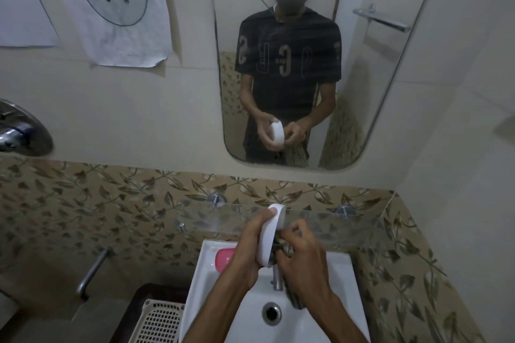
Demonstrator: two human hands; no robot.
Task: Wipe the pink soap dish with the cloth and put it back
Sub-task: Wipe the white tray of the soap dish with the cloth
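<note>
Though partly hand-hidden, cloth (281,248) against dish (269,234).

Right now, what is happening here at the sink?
A person stands at a white sink facing a mirror. The left hand holds a whitish soap dish part up on its edge above the basin. The right hand grips a dark cloth and presses it against the inner side of this part. A pink piece lies on the back left corner of the sink. Nothing is put back yet.
</note>
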